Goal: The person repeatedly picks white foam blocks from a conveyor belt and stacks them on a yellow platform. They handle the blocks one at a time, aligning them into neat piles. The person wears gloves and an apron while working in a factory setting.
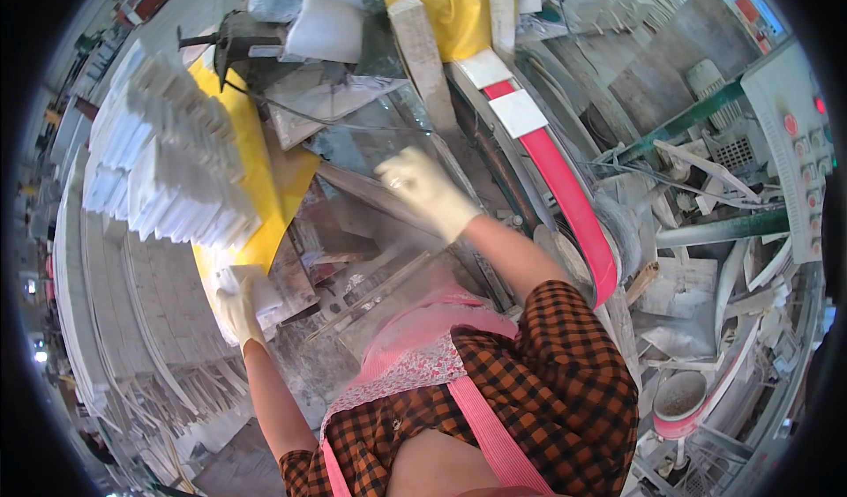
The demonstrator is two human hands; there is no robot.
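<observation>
The left hand (235,310) is clamped on a white tile (245,278) at the yellow sheet (275,193)'s lower end; a slack grip could drop it. The right hand (423,188) (too blurred to tell its grip) might, swinging wide, catch the red belt (563,182).

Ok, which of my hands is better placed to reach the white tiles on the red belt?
Probably your right hand: it's nearer the red belt and its white tiles, though its grip is blurred. Your left hand is farther off, touching a white piece near the stacked tiles.
</observation>
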